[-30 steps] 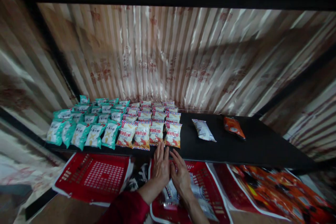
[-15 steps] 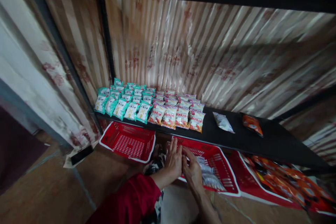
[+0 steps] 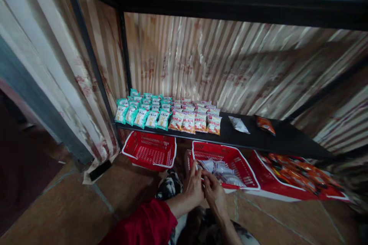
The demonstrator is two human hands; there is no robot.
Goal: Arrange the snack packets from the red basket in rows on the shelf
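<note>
My left hand [image 3: 193,187] and my right hand [image 3: 214,194] are close together at the near left corner of a red basket [image 3: 244,166] with a white rim. The fingers of both hands are bent inward and nearly meet; what is between them, if anything, is too small to make out. Just beyond the fingers, several silvery-white snack packets [image 3: 227,172] lie in this basket. On the black shelf [image 3: 198,138] above stand rows of teal-and-white snack packets [image 3: 141,118] and orange-and-white snack packets [image 3: 188,122].
One white packet [image 3: 239,124] and one orange packet [image 3: 265,124] lie farther right on the shelf. To the left below is a red basket [image 3: 149,153]; to the right, another basket [image 3: 293,195] holds orange packets. A dark flat object [image 3: 100,170] lies on the floor.
The view has shifted, so the shelf and baskets appear higher. My left fingers, stretched out before, are now bent. Both hands sit slightly lower, and more of the white packets shows.
</note>
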